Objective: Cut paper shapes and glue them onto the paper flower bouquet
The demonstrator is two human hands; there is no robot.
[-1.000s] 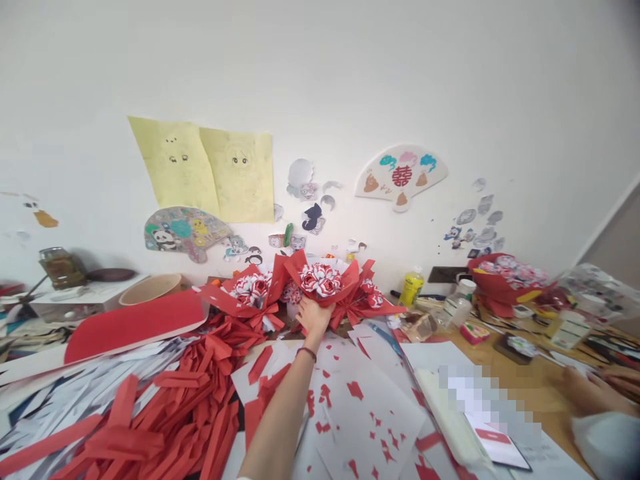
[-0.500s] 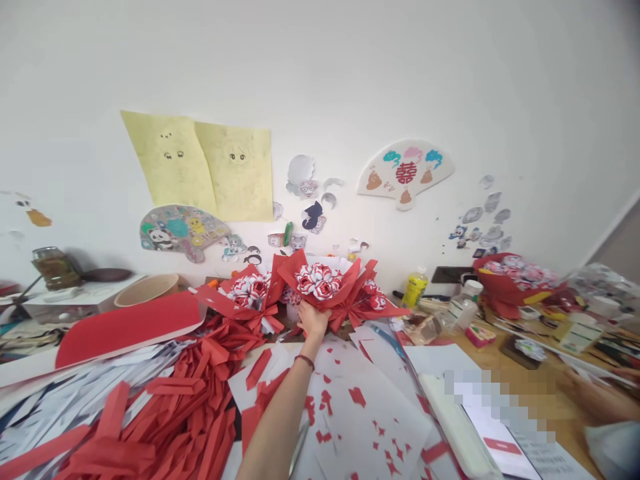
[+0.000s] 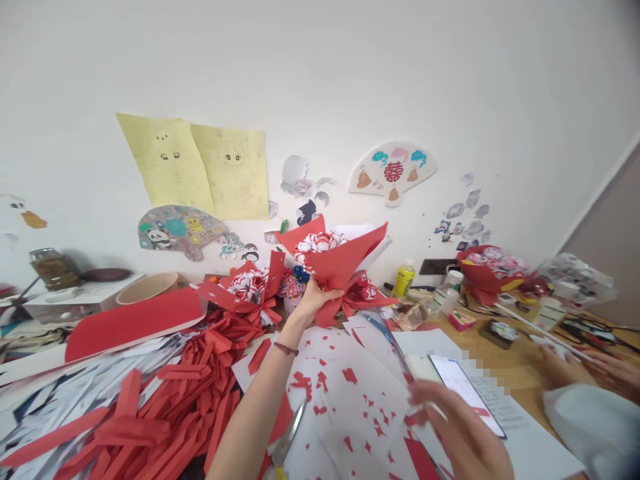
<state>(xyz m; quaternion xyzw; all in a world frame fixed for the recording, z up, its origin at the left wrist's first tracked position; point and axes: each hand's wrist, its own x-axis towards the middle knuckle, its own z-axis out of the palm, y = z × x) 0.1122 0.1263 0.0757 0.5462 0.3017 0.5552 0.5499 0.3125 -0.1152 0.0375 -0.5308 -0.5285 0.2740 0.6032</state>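
Note:
My left hand (image 3: 316, 299) is wrapped round the lower part of a bouquet (image 3: 345, 267) of red-and-white folded paper flowers in a red paper wrapper. It holds the bouquet upright above the back of the table. Over the papers at the lower right is my right hand (image 3: 457, 427), blurred a little, its fingers reaching left and apart with nothing visible in them. A second red-wrapped bouquet (image 3: 249, 285) stands left of the held one. Behind my left hand, a small pot of pink and blue flowers (image 3: 293, 283) shows. Scissors (image 3: 291, 433) lie on white sheets (image 3: 345, 393) strewn with red scraps.
Folded red paper strips (image 3: 200, 393) and white strips (image 3: 110, 393) are heaped on the left. A phone (image 3: 467, 393) lies on papers at right. Another person's hands (image 3: 575, 367) work at the far right. A yellow bottle (image 3: 403, 280) and another bouquet (image 3: 487, 270) stand near the wall.
My left hand has lifted the bouquet up and slightly right, tilting it. My right hand has come into view at the lower right. The view has shifted slightly.

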